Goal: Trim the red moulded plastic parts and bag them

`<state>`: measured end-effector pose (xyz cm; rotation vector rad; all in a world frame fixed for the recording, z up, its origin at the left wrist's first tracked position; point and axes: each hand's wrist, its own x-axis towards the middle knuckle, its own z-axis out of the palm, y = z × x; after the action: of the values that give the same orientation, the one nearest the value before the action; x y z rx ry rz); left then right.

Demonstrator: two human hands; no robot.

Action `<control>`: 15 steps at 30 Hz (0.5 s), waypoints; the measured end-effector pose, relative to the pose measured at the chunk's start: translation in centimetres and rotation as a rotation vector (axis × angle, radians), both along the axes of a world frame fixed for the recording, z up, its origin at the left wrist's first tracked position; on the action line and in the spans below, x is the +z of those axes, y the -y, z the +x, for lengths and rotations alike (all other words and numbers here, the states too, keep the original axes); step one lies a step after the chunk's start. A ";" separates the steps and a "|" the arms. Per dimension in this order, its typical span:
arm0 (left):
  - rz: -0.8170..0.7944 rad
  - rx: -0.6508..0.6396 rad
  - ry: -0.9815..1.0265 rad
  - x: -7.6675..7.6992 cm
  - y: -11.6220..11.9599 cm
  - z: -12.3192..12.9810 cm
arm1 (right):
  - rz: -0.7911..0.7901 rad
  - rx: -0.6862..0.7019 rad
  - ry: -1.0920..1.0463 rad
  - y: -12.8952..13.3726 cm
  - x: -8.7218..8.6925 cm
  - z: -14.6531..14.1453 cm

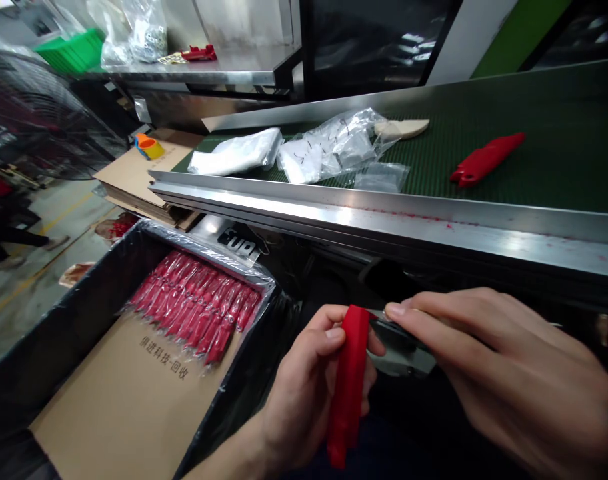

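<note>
Both hands are together, low in front of the belt, above a box. Left hand (304, 393) is clamped on a long tapered red plastic part (349, 380), which stands roughly upright with its narrow end down. Right hand (509, 367) pinches a dark hand tool (399, 340), type unclear, with its end at the upper edge of the red part.

Down-left of the hands: cardboard box (84, 287) lined with black plastic. Inside, rows of red parts (194, 303) in clear film lie on a brown cardboard sheet (129, 407) printed with Chinese characters.

Ahead: green conveyor belt (549, 113) with a steel side rail (384, 217), red specks along the rail. On the belt: white bag (237, 152), clear plastic bags (329, 147), beige shaped piece (401, 129), and another red part (487, 159), lying flat and well apart from the bags.

Behind: steel table (209, 70) with a green crate (71, 52), a bag of metal rings (147, 33) and a small red piece (199, 53). Left: flattened cardboard (144, 173) beside the belt end, big floor fan (34, 113), concrete floor (49, 267) with yellow lines.
</note>
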<state>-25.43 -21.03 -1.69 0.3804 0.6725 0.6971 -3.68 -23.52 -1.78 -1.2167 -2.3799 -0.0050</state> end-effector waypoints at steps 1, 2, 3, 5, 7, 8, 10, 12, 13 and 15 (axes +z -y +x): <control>-0.001 0.000 -0.001 0.0 0.0 0.0 | 0.003 -0.002 0.008 0.0 0.0 -0.1; -0.004 0.000 -0.003 0.1 0.0 0.0 | 0.006 -0.005 0.019 -0.1 0.0 -0.2; -0.005 0.000 -0.007 0.1 0.0 0.0 | 0.009 -0.003 0.031 -0.1 0.0 -0.3; -0.006 -0.001 -0.015 0.2 0.0 0.0 | 0.007 -0.011 0.043 -0.1 0.0 -0.4; 0.000 -0.002 -0.011 0.2 0.1 0.0 | 0.009 -0.010 0.036 0.0 0.0 -0.3; 0.002 -0.001 -0.010 0.1 0.1 0.0 | 0.006 -0.012 0.033 0.0 -0.1 -0.2; 0.007 -0.005 -0.013 0.0 0.0 0.0 | 0.004 -0.010 0.039 0.0 -0.1 -0.1; 0.003 -0.012 -0.020 -0.2 0.0 0.0 | 0.003 0.000 0.045 0.1 -0.1 0.0; -0.002 -0.017 -0.024 -0.3 -0.1 -0.1 | -0.005 0.000 0.044 0.1 -0.1 -0.1; -0.007 -0.025 -0.023 -0.4 -0.1 -0.1 | -0.023 -0.008 0.019 0.2 0.0 -0.2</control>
<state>-25.56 -20.91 -2.05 0.3906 0.6908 0.6669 -3.93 -23.69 -1.83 -1.2414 -2.3975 0.0084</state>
